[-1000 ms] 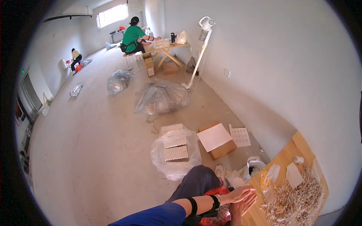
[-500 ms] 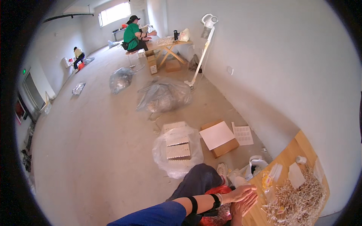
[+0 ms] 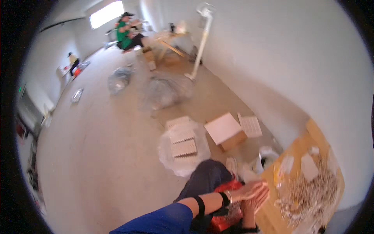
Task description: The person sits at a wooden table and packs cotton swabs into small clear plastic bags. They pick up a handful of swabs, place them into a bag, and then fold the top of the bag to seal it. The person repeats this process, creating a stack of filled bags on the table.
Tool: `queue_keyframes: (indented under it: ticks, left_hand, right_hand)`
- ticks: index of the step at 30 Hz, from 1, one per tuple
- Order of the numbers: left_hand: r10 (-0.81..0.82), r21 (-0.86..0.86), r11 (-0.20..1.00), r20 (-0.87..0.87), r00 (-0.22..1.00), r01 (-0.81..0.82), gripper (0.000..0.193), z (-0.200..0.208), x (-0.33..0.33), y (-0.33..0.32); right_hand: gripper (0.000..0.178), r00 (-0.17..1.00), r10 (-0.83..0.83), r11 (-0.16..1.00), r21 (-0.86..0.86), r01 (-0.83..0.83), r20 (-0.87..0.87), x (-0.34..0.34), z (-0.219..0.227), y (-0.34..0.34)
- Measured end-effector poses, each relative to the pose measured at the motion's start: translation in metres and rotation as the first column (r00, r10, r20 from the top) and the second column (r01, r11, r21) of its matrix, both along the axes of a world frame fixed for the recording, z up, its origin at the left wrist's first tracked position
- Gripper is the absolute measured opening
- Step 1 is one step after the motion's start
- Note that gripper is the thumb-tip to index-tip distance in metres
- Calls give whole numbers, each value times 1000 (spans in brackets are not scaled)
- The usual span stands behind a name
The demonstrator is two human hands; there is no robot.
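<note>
My left hand [image 3: 249, 190] and my right hand [image 3: 257, 201] meet palm to palm at the near edge of the wooden table [image 3: 269, 216]. The fingers of both are stretched out straight, and anything between the palms is hidden. Right of them, a loose heap of thin pale sticks [image 3: 307, 193] covers much of the tabletop. A white card [image 3: 309, 167] lies against the heap's far side. Close to my fingertips is a small yellow-and-clear packet [image 3: 279, 175]. Under my forearms, something red [image 3: 222, 223] rests on my lap.
A clear plastic bag [image 3: 170, 156] with white ridged blocks [image 3: 184, 148] lies on the floor ahead. Beside it stands a cardboard box [image 3: 233, 141] topped by a white sheet [image 3: 223, 128]. Farther off are grey plastic bags [image 3: 165, 93], a white standing lamp [image 3: 200, 48] and a seated person in green [image 3: 124, 37].
My view has shifted and blurred slightly. My hands stay pressed together, with the right forearm showing more. The far person's arms are raised higher.
</note>
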State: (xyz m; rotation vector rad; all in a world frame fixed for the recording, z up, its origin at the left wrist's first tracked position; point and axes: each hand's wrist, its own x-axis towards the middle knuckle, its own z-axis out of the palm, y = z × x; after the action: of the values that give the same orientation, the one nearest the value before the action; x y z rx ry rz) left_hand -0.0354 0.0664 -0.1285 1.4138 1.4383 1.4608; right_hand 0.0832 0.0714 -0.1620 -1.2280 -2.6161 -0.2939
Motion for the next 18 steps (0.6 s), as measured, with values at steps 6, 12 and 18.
queue_keyframes:
  ticks: [6,12,18]
  left_hand:
    - [-21,92,995,-141,990,34,41,42,-21,-17]
    - [-268,-237,961,-648,713,146,86,78,-101,-17]
    - [-401,-352,910,-879,256,219,83,71,-105,10]
  right_hand:
    - [68,996,-41,989,-145,30,-74,-12,37,-7]
    - [73,975,-105,939,-343,32,-195,-26,74,-11]
    - [75,970,-93,941,-338,12,-225,-26,71,-13]
